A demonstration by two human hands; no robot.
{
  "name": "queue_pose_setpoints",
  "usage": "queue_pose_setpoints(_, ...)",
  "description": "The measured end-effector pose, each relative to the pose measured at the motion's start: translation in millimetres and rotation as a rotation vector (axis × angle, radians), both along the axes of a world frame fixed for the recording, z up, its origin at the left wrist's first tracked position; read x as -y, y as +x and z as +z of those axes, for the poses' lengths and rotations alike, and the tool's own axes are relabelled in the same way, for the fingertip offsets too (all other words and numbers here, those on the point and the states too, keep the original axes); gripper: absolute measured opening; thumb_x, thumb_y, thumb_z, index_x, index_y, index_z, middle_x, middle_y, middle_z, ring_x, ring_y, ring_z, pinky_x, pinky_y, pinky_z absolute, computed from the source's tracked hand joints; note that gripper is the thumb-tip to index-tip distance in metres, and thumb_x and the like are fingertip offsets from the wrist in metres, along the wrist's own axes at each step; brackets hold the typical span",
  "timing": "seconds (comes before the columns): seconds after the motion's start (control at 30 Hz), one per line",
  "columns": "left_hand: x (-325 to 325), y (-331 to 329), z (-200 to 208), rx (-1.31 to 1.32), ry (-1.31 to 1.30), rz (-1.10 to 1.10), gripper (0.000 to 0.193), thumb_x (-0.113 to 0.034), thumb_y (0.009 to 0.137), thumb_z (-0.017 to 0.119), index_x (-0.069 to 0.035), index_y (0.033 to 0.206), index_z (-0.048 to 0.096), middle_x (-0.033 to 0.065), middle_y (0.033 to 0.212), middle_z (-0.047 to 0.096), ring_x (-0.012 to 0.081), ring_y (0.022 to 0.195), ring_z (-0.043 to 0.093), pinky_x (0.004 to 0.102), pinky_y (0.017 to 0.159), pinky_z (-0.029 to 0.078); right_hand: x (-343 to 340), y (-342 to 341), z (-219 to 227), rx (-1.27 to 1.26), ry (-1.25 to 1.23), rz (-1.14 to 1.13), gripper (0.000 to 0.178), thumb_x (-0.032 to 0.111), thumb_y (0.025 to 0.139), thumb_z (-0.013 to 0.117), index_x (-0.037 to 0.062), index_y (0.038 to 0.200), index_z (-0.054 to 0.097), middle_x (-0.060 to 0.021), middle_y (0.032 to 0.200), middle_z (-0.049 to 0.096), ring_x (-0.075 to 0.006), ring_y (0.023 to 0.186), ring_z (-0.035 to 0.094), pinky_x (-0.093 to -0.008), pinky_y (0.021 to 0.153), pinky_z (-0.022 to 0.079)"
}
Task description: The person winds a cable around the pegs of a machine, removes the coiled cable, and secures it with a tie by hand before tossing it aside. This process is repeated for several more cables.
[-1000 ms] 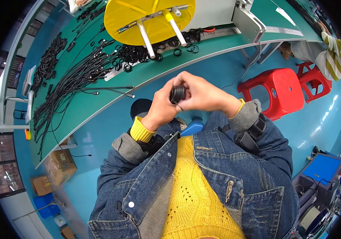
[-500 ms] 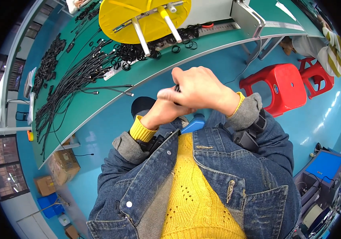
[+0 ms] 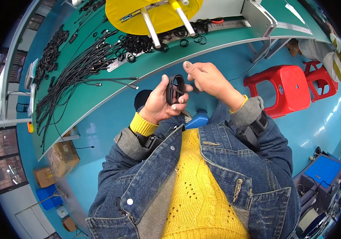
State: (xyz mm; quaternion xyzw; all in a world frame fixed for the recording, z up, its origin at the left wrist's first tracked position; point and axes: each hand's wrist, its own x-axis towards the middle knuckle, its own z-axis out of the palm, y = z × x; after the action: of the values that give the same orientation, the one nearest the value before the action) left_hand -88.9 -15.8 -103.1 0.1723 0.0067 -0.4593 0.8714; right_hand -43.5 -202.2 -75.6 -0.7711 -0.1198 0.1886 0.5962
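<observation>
Left hand point(image 3: 157, 102) and right hand point(image 3: 211, 79) had parted since the earlier frame. To the left, cables point(image 3: 68, 77) lay uncoiled on the table point(image 3: 82, 101); the left clasped one wound coil point(image 3: 170, 91), its tying unclear; the right hovered beside, thumb and fingers spread.

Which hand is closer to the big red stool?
Right. The right hand is left of the big red stool, and the left hand, holding a coiled black cable, is farther left.

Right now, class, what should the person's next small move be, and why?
Probably bring the right hand to the coiled black cable and steady its loops: only the left hand holds it, while the right is close by but not touching.
</observation>
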Motion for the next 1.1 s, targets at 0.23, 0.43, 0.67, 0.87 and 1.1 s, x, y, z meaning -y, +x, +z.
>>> queue_pose_setpoints(0.23, -13.7, -4.0, 8.6, 0.014, -0.051, 0.133, 0.054, -0.033, 0.083, 0.049, 0.001, 0.125, 0.04, 0.0136, 0.094, 0.051, 0.0188, 0.072, 0.047, 0.0241, 0.05, 0.037, 6.6, -0.1, -7.7, -0.13, 0.142, -0.016, 0.049, 0.045, 0.091, 0.044, 0.0001, 0.073, 0.055, 0.0009, 0.048, 0.044, -0.0056, 0.042, 0.036, -0.0216, 0.04, 0.029)
queue_pose_setpoints(0.43, -24.7, -21.6, 3.9, 0.068, 0.041, 0.295, 0.046, -0.03, 0.08, 0.054, 0.0, 0.115, 0.047, 0.0123, 0.096, 0.047, 0.0182, 0.07, 0.043, 0.0247, 0.048, 0.036, 14.7, -9.1, -36.4, -0.209, 0.119, -0.05, 0.042, 0.037, 0.093, 0.041, 0.0019, 0.074, 0.056, 0.0006, 0.046, 0.043, -0.0059, 0.038, 0.034, -0.0213, 0.037, 0.026)
queue_pose_setpoints(0.67, -52.3, -36.2, 4.8, 0.007, 0.615, 0.269, 0.02, -0.022, 0.084, 0.058, -0.011, 0.073, 0.046, -0.0006, 0.059, 0.045, 0.0085, 0.047, 0.039, 0.021, 0.037, 0.027, 37.8, -35.4, -87.2, -0.303, 0.009, -0.065, 0.041, 0.035, 0.093, 0.04, 0.0027, 0.074, 0.055, -0.0004, 0.048, 0.046, -0.006, 0.036, 0.035, -0.0201, 0.036, 0.027)
queue_pose_setpoints(0.87, -238.0, 88.3, 141.4, 0.504, 0.623, 1.129, 0.033, -0.031, 0.089, 0.054, 0.002, 0.088, 0.056, 0.0101, 0.093, 0.059, 0.0187, 0.089, 0.055, 0.0306, 0.082, 0.046, 37.1, -35.5, -86.1, -0.347, -0.025, -0.09, 0.04, 0.035, 0.093, 0.041, 0.0031, 0.075, 0.055, -0.0004, 0.048, 0.046, -0.0057, 0.037, 0.035, -0.0196, 0.036, 0.027)
queue_pose_setpoints(1.1, -374.2, 83.7, 72.8, 0.687, 2.555, 0.954, 0.021, -0.008, 0.074, 0.053, -0.014, 0.087, 0.068, 0.0122, 0.093, 0.065, 0.0281, 0.089, 0.062, 0.0349, 0.078, 0.049, 36.6, -44.9, -102.9, -0.364, -0.059, -0.105, 0.036, 0.033, 0.092, 0.046, 0.0033, 0.074, 0.056, 0.0001, 0.048, 0.045, -0.0054, 0.039, 0.036, -0.0204, 0.037, 0.028)
